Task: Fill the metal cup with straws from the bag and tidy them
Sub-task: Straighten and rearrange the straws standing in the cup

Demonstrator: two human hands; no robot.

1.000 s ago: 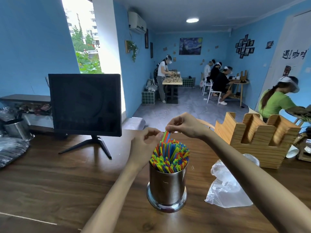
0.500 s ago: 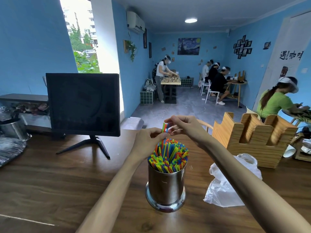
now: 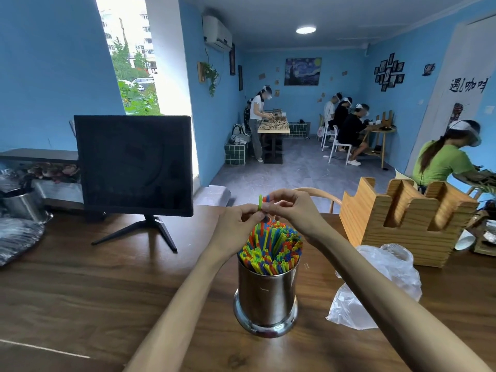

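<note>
Change: since the earlier frames both hands had drawn closer together above the cup, and the few straws they pinched had come up higher out of the bundle.
Left hand: the left hand (image 3: 237, 224) sat at the centre of the frame, its fingers curled and its thumb and fingertips pinching a few raised straws (image 3: 261, 203), a green one clearest.
Right hand: the right hand (image 3: 294, 210) was just right of the left, touching it, with fingers curled and pinching the same raised straws near their tops.
Metal cup: the metal cup (image 3: 267, 299) stood upright on the wooden table (image 3: 80, 291), low in the centre of the frame, directly below both hands.
Straws in cup: a dense bundle of coloured straws (image 3: 272, 251), green, yellow, blue, orange and red, filled the cup and fanned out above its rim.
Bag: the clear plastic bag (image 3: 375, 285) lay crumpled on the table just right of the cup; whether straws were left in it could not be told.
Monitor: a dark monitor (image 3: 134, 165) on a stand stood at the left of the frame, well apart from the cup.
Wooden holder: a slotted wooden holder (image 3: 402, 224) stood at the right, behind the bag.
Background: several people sat or stood at tables in the upper middle and right of the frame.
</note>
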